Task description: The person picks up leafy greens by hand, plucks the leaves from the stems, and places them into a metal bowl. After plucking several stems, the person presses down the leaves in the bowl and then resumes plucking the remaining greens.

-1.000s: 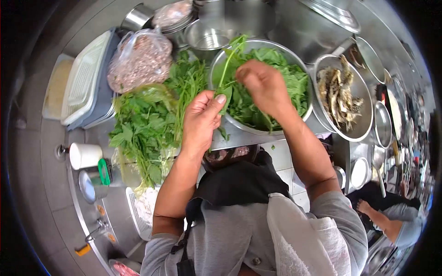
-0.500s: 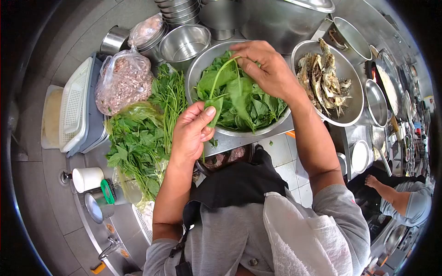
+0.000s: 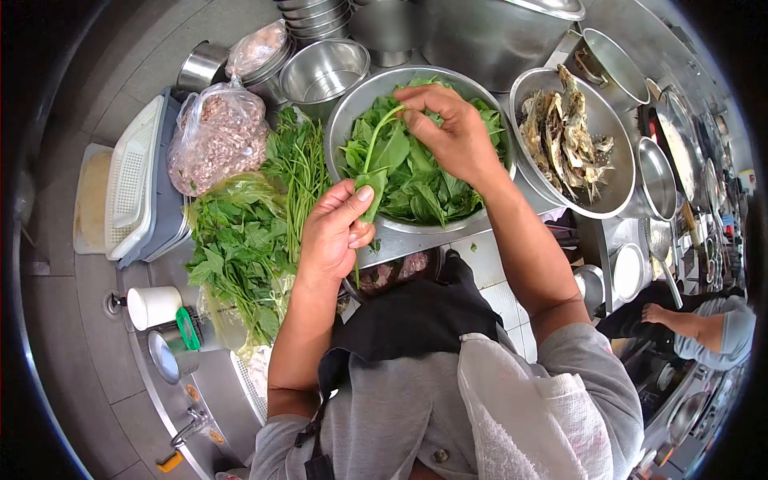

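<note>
A green leafy stem point(image 3: 374, 152) is stretched between my two hands over a steel bowl point(image 3: 336, 120) full of loose green leaves point(image 3: 428, 188). My left hand point(image 3: 336, 228) pinches its lower part between thumb and fingers, with a leaf by the thumb tip. The fingers of my right hand point(image 3: 448, 128) close on the upper end of the same stem, above the bowl. Left of the bowl lie a bundle of long green stems point(image 3: 304, 180) and a heap of leafy greens point(image 3: 232, 240), partly on clear plastic.
Fried fish point(image 3: 564, 136) fills a bowl on the right. Behind stand an empty steel pot point(image 3: 324, 74) and a bag of chopped meat point(image 3: 220, 136). White baskets point(image 3: 132, 180) are at the left, near a white cup point(image 3: 154, 308). Another person's arm point(image 3: 684, 322) shows at far right.
My right hand has moved slightly left and down, nearer the stem's bend. The other person's arm has shifted a little. The whole view has shifted slightly.
</note>
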The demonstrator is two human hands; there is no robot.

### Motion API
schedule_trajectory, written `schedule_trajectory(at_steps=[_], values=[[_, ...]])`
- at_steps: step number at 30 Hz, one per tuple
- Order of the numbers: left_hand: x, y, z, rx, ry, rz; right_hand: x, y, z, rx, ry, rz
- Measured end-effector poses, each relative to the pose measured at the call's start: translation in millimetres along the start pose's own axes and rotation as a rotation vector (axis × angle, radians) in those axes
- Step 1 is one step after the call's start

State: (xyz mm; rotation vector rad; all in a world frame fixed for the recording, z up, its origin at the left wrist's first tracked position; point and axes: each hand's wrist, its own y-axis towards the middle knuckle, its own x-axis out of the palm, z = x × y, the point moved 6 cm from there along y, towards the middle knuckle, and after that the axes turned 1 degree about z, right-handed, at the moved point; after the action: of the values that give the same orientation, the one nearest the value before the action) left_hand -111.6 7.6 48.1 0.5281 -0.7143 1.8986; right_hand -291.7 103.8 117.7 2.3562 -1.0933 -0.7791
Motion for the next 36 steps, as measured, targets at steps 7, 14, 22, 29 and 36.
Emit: schedule_trajectory(at_steps=[7, 14, 22, 29, 36], values=[[-6.2, -2.4, 3.6, 0.013, -0.028, 0.034, -30.9, -1.3, 32.9, 0.38, -0.107, 0.097], [0.1, 1.0, -2.7, -0.011, -0.068, -0.025, -14.2, -9.4, 8.4, 0.187, -0.185, 0.002], [7.8, 1.5, -5.8, -0.022, -0.046, -0.008, 4.2, -7.5, -1.0, 0.041, 0.001, -0.092], [-8.0, -7.2, 14.1, 0.236, 0.276, 0.221, -13.0, -18.1, 14.6, 0.295, 0.34, 0.142], [-98.4, 10.3, 47.2, 0.57, 0.959, 0.698, -75.5, -14.8, 59.8, 0.312, -0.229, 0.205]])
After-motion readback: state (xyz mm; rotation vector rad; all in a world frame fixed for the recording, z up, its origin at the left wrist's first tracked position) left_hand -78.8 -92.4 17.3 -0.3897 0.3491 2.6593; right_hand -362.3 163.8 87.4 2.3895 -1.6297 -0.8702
